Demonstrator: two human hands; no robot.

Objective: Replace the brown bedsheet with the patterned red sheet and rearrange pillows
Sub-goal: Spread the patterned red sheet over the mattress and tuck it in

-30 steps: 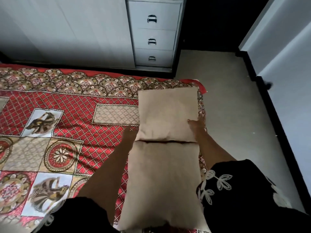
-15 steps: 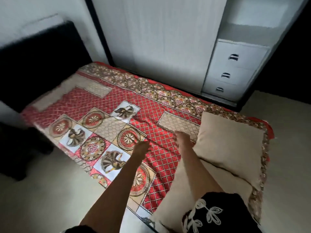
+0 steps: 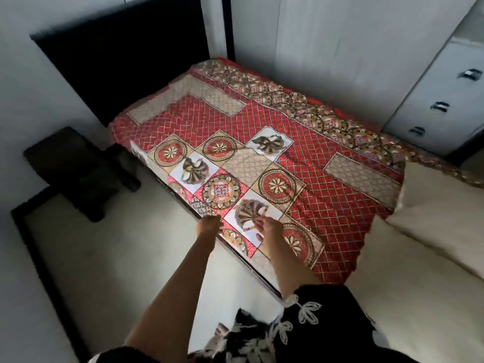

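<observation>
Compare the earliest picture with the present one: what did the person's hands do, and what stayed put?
Both hands let go of the upper pillow and swung to the bed's near edge. The left hand now sits at the edge of the patterned red sheet; the right hand is over it, its grip too blurred to tell. The camera turned left, showing the dark headboard. The two pillows remain at the bed's end, and the sheet stays spread.

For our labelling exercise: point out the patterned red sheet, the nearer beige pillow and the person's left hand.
patterned red sheet [image 3: 327, 163], head view, red lattice area.
nearer beige pillow [image 3: 419, 279], head view, top face.
left hand [image 3: 208, 224], head view, back of hand.
</observation>
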